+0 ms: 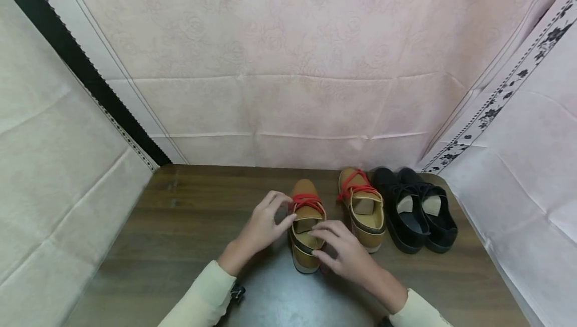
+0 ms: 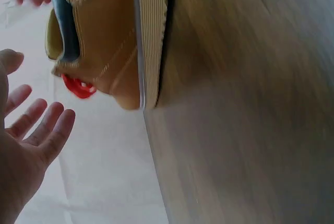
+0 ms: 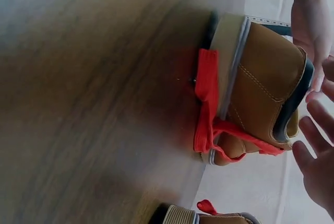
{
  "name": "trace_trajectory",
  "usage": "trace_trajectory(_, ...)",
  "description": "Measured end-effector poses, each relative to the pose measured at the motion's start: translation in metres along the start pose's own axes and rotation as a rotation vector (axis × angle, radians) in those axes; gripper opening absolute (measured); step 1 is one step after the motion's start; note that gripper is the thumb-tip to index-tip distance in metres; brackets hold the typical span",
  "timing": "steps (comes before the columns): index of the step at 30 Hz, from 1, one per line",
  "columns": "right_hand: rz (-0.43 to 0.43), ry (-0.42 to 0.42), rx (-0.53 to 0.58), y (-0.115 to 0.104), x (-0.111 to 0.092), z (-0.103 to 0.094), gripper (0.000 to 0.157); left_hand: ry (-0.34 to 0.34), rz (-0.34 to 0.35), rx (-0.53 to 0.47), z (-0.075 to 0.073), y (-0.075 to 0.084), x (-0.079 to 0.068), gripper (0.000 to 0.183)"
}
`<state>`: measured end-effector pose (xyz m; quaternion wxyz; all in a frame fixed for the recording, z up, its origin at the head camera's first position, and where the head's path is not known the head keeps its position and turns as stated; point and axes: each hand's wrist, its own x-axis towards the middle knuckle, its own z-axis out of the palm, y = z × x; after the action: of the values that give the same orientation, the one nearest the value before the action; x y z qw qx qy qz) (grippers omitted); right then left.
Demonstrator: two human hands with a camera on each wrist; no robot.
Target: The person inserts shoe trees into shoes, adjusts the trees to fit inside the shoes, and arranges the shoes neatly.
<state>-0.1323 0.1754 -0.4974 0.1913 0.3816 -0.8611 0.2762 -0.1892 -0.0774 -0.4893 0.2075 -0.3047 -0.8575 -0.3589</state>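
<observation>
A tan shoe (image 1: 304, 187) with red laces (image 1: 307, 201) stands upright between my hands, its toe facing away. My left hand (image 1: 263, 224) is at its left side, fingertips close to the laces and collar. On the other side, my right hand (image 1: 344, 254) hovers over the heel opening with fingers loosely bent. Both hands hold nothing. In the left wrist view the left hand (image 2: 34, 140) has its fingers spread beside the shoe (image 2: 104, 31). A red lace end (image 3: 207, 78) hangs down the shoe's side to the wooden surface in the right wrist view.
A second tan shoe (image 1: 369, 239) with red laces stands to the right. Beyond it are two black shoes (image 1: 405, 242), side by side. They rest on a brown wooden tabletop (image 1: 180, 237), with pale patterned cloth (image 1: 288, 66) behind and at both sides.
</observation>
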Motion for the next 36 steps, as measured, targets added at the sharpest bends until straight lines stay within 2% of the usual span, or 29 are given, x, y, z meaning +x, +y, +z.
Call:
trace_trajectory(4,-0.065,-0.058,-0.026,-0.001,-0.002,0.005,0.039,-0.007,-0.021,0.025,-0.011,-0.008,-0.005,0.04)
trace_trajectory(7,-0.091,-0.076,-0.062,-0.001,-0.003,0.008,0.036,-0.037,-0.055,0.056,-0.018,-0.016,-0.01,0.05)
trace_trajectory(13,-0.153,-0.038,-0.087,-0.002,-0.002,0.013,0.033,-0.127,-0.161,0.12,-0.029,-0.03,-0.026,0.061)
trace_trajectory(16,-0.175,-0.02,-0.099,-0.001,-0.002,0.015,0.031,-0.144,-0.192,0.117,-0.034,-0.034,-0.032,0.062)
trace_trajectory(25,-0.144,0.016,-0.197,0.006,0.002,0.017,0.023,-0.16,-0.236,0.136,-0.04,-0.039,-0.046,0.062)
trace_trajectory(36,-0.099,0.03,-0.23,0.024,0.005,0.01,0.024,-0.188,-0.268,0.136,-0.039,-0.04,-0.055,0.068)
